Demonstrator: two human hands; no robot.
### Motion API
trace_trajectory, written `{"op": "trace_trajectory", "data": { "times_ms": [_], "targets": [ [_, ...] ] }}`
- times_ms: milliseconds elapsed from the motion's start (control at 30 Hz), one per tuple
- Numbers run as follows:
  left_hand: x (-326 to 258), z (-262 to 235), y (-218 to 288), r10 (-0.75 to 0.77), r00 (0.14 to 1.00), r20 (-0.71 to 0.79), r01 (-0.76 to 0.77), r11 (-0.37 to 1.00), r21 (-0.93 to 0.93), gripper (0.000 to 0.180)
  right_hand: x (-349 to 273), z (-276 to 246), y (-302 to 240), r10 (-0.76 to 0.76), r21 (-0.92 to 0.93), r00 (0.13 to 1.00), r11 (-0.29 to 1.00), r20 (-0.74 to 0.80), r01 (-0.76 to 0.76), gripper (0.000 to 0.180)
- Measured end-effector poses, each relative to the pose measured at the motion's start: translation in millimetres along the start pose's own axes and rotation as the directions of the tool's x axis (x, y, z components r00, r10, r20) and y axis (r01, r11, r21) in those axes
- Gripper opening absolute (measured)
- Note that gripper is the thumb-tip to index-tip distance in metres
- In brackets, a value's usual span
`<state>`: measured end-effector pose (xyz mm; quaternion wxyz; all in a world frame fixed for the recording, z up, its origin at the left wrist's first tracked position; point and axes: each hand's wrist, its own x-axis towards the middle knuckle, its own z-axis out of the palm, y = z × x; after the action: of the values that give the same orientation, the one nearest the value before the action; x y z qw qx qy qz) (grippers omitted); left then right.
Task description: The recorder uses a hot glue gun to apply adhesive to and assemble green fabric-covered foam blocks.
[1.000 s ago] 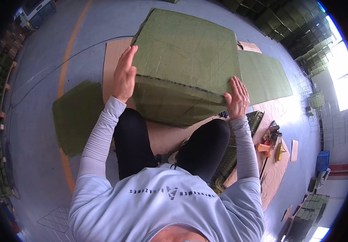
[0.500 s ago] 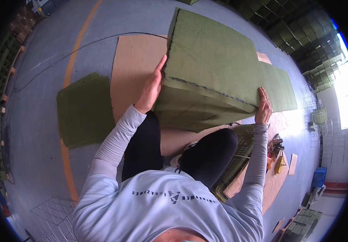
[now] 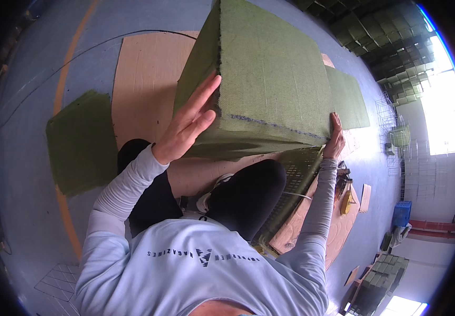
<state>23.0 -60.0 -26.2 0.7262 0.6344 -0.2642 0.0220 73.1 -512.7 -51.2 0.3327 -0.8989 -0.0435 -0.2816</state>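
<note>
A large box-shaped piece covered in green mesh fabric (image 3: 272, 68) stands before me. A dark, rough seam runs along its edges, and the cloth hangs loosely at the near side. My left hand (image 3: 185, 126) lies against its near left corner, fingers stretched out and thumb apart. At the near right corner, my right hand (image 3: 335, 138) rests flat along the edge with straight fingers. The underside is hidden, so I cannot tell how it is supported.
Cardboard (image 3: 146, 73) covers part of the floor, with a flat green panel (image 3: 81, 139) to its left. Another green piece (image 3: 347, 97) sits behind at right. Beside my right knee are a perforated green panel (image 3: 300, 174) and a yellow-handled tool (image 3: 346, 201). Wire frames (image 3: 393, 124) stand farther right.
My left hand has turned, its thumb and fingers now spread over the corner. More of the box's left side shows. My right hand stays at the right corner, and the whole view has shifted.
</note>
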Motion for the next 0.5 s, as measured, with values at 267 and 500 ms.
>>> {"op": "trace_trajectory", "data": {
  "times_ms": [267,500],
  "targets": [
    [5.0,22.5,4.0,0.042,0.992,-0.122,-0.027,0.992,0.12,0.07,-0.8,-5.2,5.8,0.004,-0.019,1.0,1.0,-0.014,-0.004,0.061],
    [11.1,29.3,11.5,0.129,0.987,-0.097,-0.093,0.945,0.313,0.057,0.0,-10.0,8.5,0.029,-0.018,0.999,0.999,-0.026,-0.029,0.062]
  ]
}}
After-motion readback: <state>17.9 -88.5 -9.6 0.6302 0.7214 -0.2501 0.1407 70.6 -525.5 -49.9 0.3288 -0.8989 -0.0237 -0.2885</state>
